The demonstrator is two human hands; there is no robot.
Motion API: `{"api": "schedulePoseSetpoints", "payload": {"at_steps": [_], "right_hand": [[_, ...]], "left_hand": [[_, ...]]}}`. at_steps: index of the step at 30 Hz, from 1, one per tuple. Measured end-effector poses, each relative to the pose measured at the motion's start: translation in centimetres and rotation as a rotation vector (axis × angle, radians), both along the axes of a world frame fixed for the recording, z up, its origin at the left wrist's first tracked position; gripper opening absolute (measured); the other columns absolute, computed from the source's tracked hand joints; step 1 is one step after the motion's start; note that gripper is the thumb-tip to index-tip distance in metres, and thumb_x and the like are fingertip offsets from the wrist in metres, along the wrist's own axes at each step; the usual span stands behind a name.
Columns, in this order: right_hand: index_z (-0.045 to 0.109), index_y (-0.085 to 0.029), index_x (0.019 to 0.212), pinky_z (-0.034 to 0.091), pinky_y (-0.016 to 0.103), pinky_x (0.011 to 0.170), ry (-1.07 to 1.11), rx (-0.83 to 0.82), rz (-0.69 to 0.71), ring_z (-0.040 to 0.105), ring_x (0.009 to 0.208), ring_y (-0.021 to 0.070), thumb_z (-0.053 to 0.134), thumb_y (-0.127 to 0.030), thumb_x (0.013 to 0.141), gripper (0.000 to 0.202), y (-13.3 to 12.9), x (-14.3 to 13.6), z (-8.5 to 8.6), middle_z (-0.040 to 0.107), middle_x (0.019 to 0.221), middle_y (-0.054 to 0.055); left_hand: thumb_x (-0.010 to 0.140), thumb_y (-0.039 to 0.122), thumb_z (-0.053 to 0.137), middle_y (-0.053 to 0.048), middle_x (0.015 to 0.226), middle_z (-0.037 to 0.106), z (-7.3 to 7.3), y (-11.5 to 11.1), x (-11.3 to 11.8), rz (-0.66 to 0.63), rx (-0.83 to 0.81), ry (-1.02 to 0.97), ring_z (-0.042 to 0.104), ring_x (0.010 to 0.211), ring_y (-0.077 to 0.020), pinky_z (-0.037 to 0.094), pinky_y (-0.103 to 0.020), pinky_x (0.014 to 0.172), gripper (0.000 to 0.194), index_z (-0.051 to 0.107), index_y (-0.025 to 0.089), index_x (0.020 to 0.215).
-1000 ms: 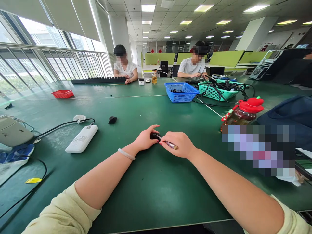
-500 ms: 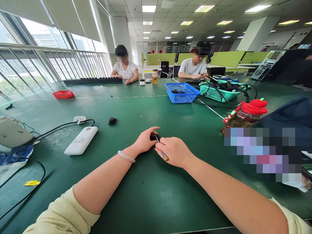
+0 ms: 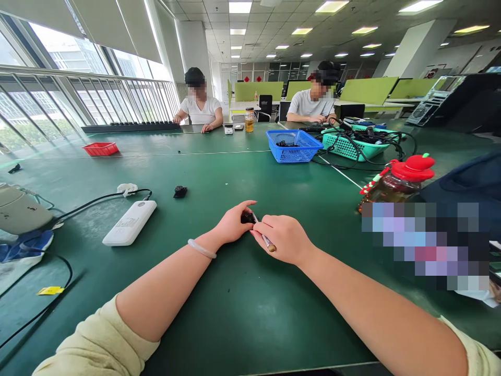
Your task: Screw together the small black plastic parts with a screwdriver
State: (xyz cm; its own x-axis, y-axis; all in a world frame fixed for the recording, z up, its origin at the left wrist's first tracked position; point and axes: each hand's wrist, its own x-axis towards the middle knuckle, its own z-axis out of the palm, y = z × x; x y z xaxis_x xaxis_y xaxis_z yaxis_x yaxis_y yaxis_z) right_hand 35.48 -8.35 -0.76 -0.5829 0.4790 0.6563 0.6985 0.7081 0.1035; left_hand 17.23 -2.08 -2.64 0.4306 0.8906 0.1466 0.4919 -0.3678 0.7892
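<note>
A small black part (image 3: pixel 246 217) sits between the thumb and fingers of my left hand (image 3: pixel 234 223), low over the green table (image 3: pixel 250 313). My right hand (image 3: pixel 282 237) pinches a thin tool (image 3: pixel 267 241) with a brownish rounded end; its far tip is at the black part. A pale bracelet (image 3: pixel 201 248) rings my left wrist. Another small black piece (image 3: pixel 180 191) lies on the table, left of and beyond my hands.
At left are a white power bank (image 3: pixel 130 223) with a black cable and a red tray (image 3: pixel 100 149). Ahead stand a blue basket (image 3: pixel 294 151) and a green basket (image 3: pixel 352 148) of cables. A red-lidded jar (image 3: pixel 395 183) stands right. Two people sit across.
The tool's brownish end has moved slightly right, and its tilt has changed. The black part stays in my left hand. Across the table, one person's hand has shifted left along a long black object.
</note>
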Motion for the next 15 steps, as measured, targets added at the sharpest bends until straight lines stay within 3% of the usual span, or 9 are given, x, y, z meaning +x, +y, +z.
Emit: {"api": "schedulePoseSetpoints", "payload": {"at_steps": [15], "right_hand": [[0.064, -0.018, 0.072, 0.026, 0.027, 0.055, -0.002, -0.027, 0.017, 0.043, 0.054, 0.0108, 0.05, -0.023, 0.093, 0.026, 0.14, -0.1, -0.22, 0.051, 0.062, -0.001]], "left_hand": [[0.07, 0.014, 0.065, -0.004, 0.102, 0.067, 0.14, -0.17, 0.01, -0.012, 0.007, -0.008, 0.064, 0.09, -0.0184, 0.051, -0.036, 0.091, 0.064, 0.053, 0.023, 0.133]]}}
